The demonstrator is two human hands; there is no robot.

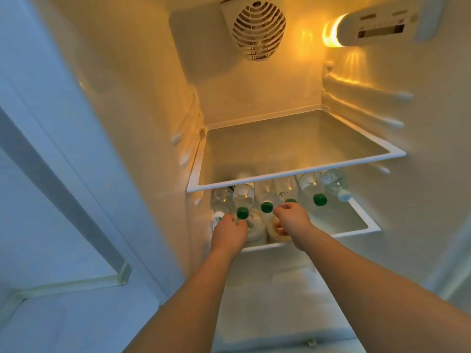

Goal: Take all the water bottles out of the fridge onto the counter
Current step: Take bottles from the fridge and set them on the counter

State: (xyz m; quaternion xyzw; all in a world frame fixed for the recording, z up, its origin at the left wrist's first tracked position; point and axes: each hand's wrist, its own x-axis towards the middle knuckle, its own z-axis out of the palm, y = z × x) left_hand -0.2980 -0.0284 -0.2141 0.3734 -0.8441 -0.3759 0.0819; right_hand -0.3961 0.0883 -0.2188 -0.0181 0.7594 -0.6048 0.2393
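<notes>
My forearms come first, both stretched straight into the open fridge, reaching for the lower shelf (367,226). Left hand (229,233) is down at the left end of the row, fingers curling round the neck of a green-capped bottle (243,200), its cap poking out just above my knuckles. Whether I've actually got it clamped I can't tell; the fingers are hidden on the far side. Right hand (293,219) sits next door, fingertips pinching in at the green cap of the fourth bottle (289,191), partly closed, and again I can't tell if it's gripped or just arriving.

The water bottles lie on their sides in a row, caps facing me, which is handy: I can grab each by the neck and slide it straight out. From the left: a white-capped bottle (221,200) tucked against the wall, then green caps, including a third bottle (265,197) between my hands and another green one (312,186) further right, and a pale-capped bottle (335,180) at the far end. Six I can count, all on the shelf. More shapes seem to lie under my hands, but they're blurred.

The glass shelf (300,171) above carries nothing. No tabletop in sight, so I judge the job is barely started.
</notes>
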